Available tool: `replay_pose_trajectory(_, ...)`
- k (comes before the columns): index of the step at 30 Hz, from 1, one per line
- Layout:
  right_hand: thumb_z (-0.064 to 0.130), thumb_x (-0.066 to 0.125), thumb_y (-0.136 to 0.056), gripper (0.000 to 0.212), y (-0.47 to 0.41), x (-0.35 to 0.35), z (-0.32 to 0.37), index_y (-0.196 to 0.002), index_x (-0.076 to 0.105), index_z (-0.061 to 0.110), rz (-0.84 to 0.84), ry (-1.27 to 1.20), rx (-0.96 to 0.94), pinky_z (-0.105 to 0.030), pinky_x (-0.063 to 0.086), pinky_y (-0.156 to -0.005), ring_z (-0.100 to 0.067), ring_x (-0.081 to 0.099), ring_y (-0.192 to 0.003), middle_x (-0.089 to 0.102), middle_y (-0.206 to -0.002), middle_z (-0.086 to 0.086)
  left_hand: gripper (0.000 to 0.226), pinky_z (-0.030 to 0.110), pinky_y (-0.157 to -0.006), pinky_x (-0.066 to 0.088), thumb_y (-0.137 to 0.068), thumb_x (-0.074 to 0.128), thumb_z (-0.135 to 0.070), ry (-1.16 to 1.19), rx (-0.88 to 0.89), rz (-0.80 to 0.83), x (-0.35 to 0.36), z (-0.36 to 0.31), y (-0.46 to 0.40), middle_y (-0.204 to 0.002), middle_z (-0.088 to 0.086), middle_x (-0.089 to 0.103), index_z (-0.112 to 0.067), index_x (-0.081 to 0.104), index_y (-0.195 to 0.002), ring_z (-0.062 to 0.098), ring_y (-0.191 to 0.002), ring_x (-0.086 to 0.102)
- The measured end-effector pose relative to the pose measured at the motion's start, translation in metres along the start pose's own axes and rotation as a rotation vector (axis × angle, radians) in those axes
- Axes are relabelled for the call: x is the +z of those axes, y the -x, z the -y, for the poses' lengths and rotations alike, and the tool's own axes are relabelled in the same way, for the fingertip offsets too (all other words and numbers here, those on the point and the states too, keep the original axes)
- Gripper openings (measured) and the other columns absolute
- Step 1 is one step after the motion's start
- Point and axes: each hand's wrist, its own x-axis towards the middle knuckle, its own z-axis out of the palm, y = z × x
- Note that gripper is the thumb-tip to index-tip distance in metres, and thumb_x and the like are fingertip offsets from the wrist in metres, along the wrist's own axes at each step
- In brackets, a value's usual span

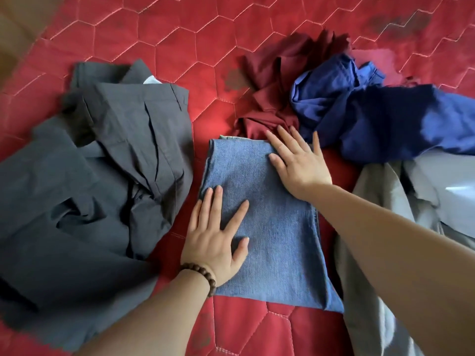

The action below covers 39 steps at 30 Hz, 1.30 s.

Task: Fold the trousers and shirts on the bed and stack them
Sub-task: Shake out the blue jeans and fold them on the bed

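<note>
A folded pair of blue denim trousers (270, 227) lies as one flat rectangle in the middle of the red quilted bed cover (180, 34), directly under both hands. The left hand (216, 240), with a brown wooden bead bracelet (203, 276) on its wrist, rests palm down with fingers spread on the near left part of the denim. The right hand (298, 163) lies flat and open on its far right corner, gripping nothing. The two hands are apart.

Four other garments lie unfolded around it: one dark grey garment (90, 176) at the left, one crumpled maroon garment (277, 86) beyond the denim, one rumpled royal-blue garment (385, 114) at the far right, and one light grey garment (411, 201) at the near right under the right forearm.
</note>
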Motion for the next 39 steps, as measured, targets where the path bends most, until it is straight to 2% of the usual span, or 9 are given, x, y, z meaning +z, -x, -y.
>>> replay_pose_trajectory(3,0.048,0.018,-0.1,0.053,-0.003,-0.011,0.003,-0.151,0.015,0.037,0.014,-0.052,0.011,-0.054,-0.006,-0.117,-0.015,0.003,-0.148,0.012,-0.161,0.007,0.074,0.051,-0.118,0.011,-0.079,0.046,-0.054,-0.005,0.001,-0.005,0.001,-0.001,-0.001,-0.158,0.023,0.012,-0.036,0.029,-0.149,0.036,-0.147,0.009)
replay_pose_trajectory(7,0.032,0.038,-0.095,0.053,0.055,-0.005,0.047,-0.145,0.038,0.013,-0.3,-0.008,0.029,-0.055,0.006,-0.117,-0.026,0.014,-0.147,0.023,-0.158,-0.009,0.073,0.051,-0.118,0.013,-0.08,0.045,-0.054,-0.007,0.005,-0.027,0.002,0.0,0.0,-0.158,0.023,0.013,-0.035,0.03,-0.149,0.036,-0.147,0.01)
replay_pose_trajectory(12,0.05,0.031,-0.097,0.058,0.16,0.044,0.052,-0.15,0.028,0.027,-0.064,-0.041,-0.176,-0.058,0.016,-0.115,-0.017,0.018,-0.147,0.02,-0.158,0.004,0.074,0.049,-0.118,0.011,-0.079,0.046,-0.054,0.008,0.006,-0.051,0.006,0.001,0.002,-0.158,0.022,0.012,-0.035,0.031,-0.149,0.035,-0.147,0.01)
replay_pose_trajectory(18,0.041,0.03,-0.097,0.053,0.174,0.05,0.036,-0.148,0.02,0.036,-0.055,-0.243,0.143,-0.054,0.019,-0.115,-0.031,0.014,-0.146,0.004,-0.159,0.007,0.072,0.051,-0.118,0.014,-0.08,0.049,-0.051,0.059,0.022,-0.102,0.004,0.003,0.003,-0.158,0.02,0.014,-0.033,0.034,-0.148,0.035,-0.147,0.011)
replay_pose_trajectory(21,0.035,0.048,-0.096,0.053,0.171,0.045,0.04,-0.147,0.032,0.037,-0.137,-0.398,0.219,-0.047,0.027,-0.115,-0.037,0.023,-0.142,-0.003,-0.16,-0.002,0.07,0.056,-0.115,0.019,-0.079,0.05,-0.051,0.084,-0.023,-0.12,0.001,0.001,0.004,-0.157,0.021,0.018,-0.029,0.041,-0.145,0.04,-0.145,0.015)
replay_pose_trajectory(24,0.034,0.061,-0.091,0.056,0.168,0.032,0.045,-0.143,0.04,0.041,-0.21,-0.476,0.391,-0.039,0.035,-0.108,-0.035,0.033,-0.134,0.015,-0.158,-0.016,0.06,0.055,-0.108,0.029,-0.081,0.052,-0.046,0.173,-0.119,-0.163,-0.003,-0.002,0.007,-0.152,0.023,0.025,-0.029,0.051,-0.138,0.048,-0.137,0.026)
replay_pose_trajectory(28,0.033,0.057,-0.09,0.068,0.166,0.02,0.054,-0.145,0.021,0.053,-0.075,-0.548,0.44,-0.036,0.05,-0.089,-0.033,0.055,-0.107,0.027,-0.142,-0.013,0.047,0.049,-0.099,0.039,-0.08,0.066,-0.033,0.35,-0.278,-0.249,-0.011,-0.005,0.013,-0.137,0.026,0.037,-0.026,0.063,-0.126,0.045,-0.111,0.047)
replay_pose_trajectory(33,0.024,0.055,-0.092,0.072,0.18,0.007,0.05,-0.15,0.016,0.042,0.069,-0.583,0.423,-0.035,0.048,-0.083,-0.033,0.058,-0.088,0.03,-0.138,-0.009,0.053,0.028,-0.092,0.042,-0.076,0.078,-0.029,0.584,-0.402,-0.023,-0.029,-0.001,0.028,-0.115,0.012,0.053,-0.036,0.061,-0.125,0.032,-0.1,0.059)
replay_pose_trajectory(39,0.016,0.053,-0.092,0.068,0.239,-0.012,0.06,-0.151,0.023,0.034,-0.025,-0.656,0.453,-0.034,0.047,-0.088,-0.029,0.054,-0.11,0.031,-0.146,-0.004,0.049,0.027,-0.09,0.044,-0.077,0.076,-0.03,0.578,-0.266,0.03,-0.068,-0.026,0.057,-0.108,0.001,0.058,-0.04,0.06,-0.122,0.021,-0.104,0.059)
